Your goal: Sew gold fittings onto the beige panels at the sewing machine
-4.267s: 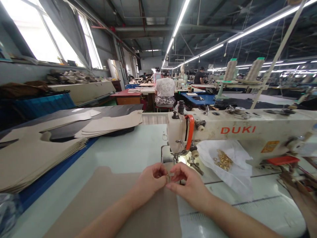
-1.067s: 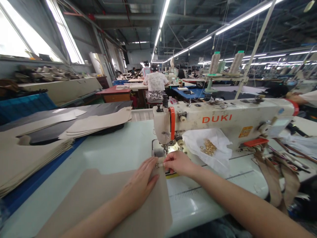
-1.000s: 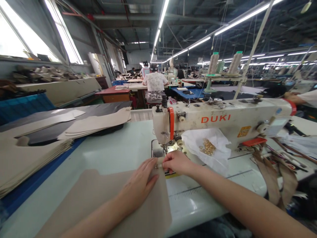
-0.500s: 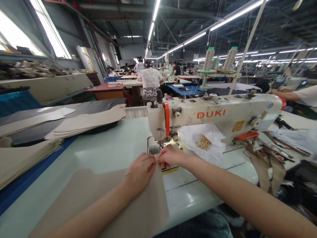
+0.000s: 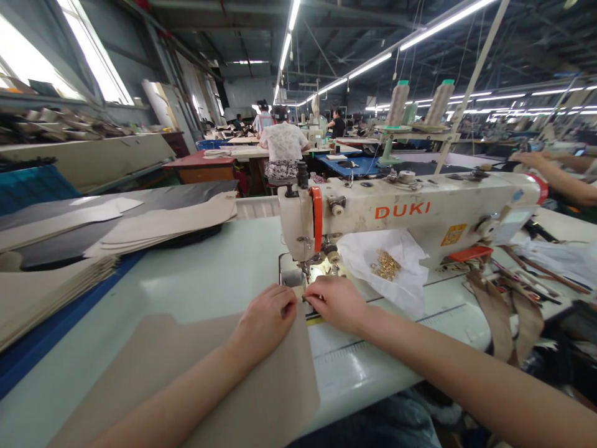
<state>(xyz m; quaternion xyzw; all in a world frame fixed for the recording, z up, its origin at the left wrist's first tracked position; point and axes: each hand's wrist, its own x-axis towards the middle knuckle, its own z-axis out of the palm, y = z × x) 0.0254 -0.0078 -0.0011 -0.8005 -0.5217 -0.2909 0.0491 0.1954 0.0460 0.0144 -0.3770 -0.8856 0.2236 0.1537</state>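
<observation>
My left hand [image 5: 265, 320] rests on a flat beige sheet of leather or leatherboard [image 5: 153, 367], near its top edge. My right hand [image 5: 336, 305] sits just beside it, fingertips pinching a tiny metal fitting [image 5: 305, 298] at that edge. Both hands lie directly in front of the presser foot [image 5: 310, 269] of a white DUKI sewing machine [image 5: 401, 211]. Behind my right hand, a white plastic bag [image 5: 403, 280] holds a heap of small gold metal fittings [image 5: 385, 264]. My left fingertips are hidden from this angle.
Stacks of beige and black cut panels [image 5: 56, 242] lie on a blue-edged table to the left. Beige straps [image 5: 501, 317] hang at the machine table's right side. A co-worker's arm [image 5: 555, 171] reaches in behind the machine. Rows of workstations and seated people fill the hall beyond.
Since the earliest frame, both hands have dropped from pinching the fitting together to the sheet's edge by the presser foot. Over the last second, my right hand has shifted slightly right.
</observation>
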